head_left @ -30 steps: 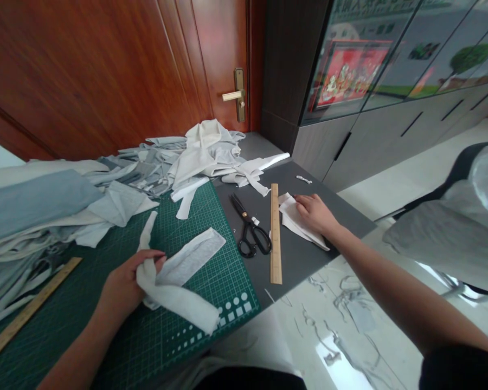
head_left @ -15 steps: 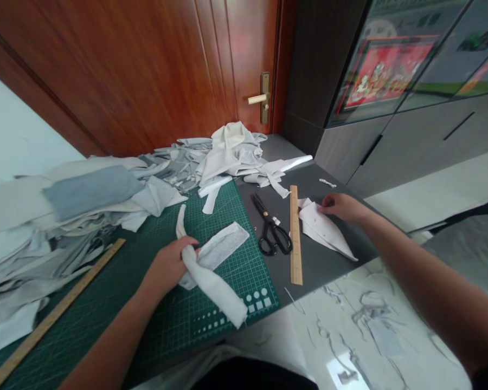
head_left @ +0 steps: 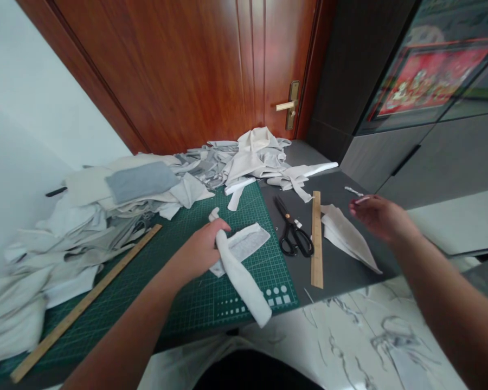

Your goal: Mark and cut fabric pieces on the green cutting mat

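My left hand (head_left: 205, 246) is closed around a long, folded white fabric strip (head_left: 246, 281), whose lower end lies towards the front edge of the green cutting mat (head_left: 183, 303). Under the strip, a grey-white fabric piece (head_left: 250, 242) rests on the mat. My right hand (head_left: 378, 216) hovers over the dark tabletop, fingers drawn together; a small pale bit shows at the fingertips, too small to name. Just left of that hand lies a pointed, folded off-white fabric piece (head_left: 347, 233), apart from it. A short white twisted cord (head_left: 353, 191) is just beyond the fingers.
Black-handled scissors (head_left: 291, 230) and a short wooden ruler (head_left: 316, 244) lie between my hands. A longer wooden ruler (head_left: 89, 300) crosses the mat's left side. Fabric heaps (head_left: 142, 184) line the back and left. Threads and scraps litter the floor (head_left: 350, 336).
My right hand has come off the pointed fabric piece and moved right, towards the cord. My left hand keeps its hold on the strip. The view has swung left.
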The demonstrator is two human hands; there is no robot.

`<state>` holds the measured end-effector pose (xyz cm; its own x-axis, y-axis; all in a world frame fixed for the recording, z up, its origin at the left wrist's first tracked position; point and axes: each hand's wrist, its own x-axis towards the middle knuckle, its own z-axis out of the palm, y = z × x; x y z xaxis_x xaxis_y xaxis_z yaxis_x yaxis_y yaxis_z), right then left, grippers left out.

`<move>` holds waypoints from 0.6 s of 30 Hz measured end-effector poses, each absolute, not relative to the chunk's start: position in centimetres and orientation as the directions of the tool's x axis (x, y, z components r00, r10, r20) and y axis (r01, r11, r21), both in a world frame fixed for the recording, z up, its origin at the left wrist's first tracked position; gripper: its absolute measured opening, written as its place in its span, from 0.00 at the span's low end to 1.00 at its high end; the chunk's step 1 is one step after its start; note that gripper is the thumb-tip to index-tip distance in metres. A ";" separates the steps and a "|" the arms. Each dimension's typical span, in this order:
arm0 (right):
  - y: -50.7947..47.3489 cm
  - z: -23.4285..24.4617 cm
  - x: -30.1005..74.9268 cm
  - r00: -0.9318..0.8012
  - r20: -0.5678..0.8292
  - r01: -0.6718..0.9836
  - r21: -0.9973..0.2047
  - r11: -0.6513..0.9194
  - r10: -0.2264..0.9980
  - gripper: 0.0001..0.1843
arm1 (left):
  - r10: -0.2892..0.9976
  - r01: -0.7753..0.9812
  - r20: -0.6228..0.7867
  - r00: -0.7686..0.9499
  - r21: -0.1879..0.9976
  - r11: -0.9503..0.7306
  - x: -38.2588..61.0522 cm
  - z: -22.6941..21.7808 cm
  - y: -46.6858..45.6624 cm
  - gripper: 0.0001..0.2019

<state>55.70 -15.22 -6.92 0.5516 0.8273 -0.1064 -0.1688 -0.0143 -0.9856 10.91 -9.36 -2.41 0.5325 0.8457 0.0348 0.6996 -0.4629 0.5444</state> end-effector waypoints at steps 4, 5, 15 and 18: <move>-15.3 -5.2 48.9 0.195 -0.151 -0.485 -0.873 -0.039 0.969 0.11 | 0.838 0.671 0.105 0.535 0.551 -0.497 11.9 -0.8 -10.2 0.16; -15.4 -4.8 46.8 0.091 -0.124 -0.488 -0.871 -0.064 0.988 0.10 | 0.840 0.665 0.112 0.532 0.559 -0.495 12.3 -0.6 -10.4 0.16; -16.5 -4.5 31.6 -0.412 0.193 0.433 -0.818 0.378 0.891 0.65 | 0.793 0.477 0.016 0.609 0.791 -0.382 13.5 -0.2 -13.1 0.16; -15.9 -4.8 30.8 -0.413 0.184 0.427 -0.826 0.368 0.892 0.49 | 0.765 0.443 0.034 0.643 0.798 -0.408 12.5 0.0 -13.7 0.15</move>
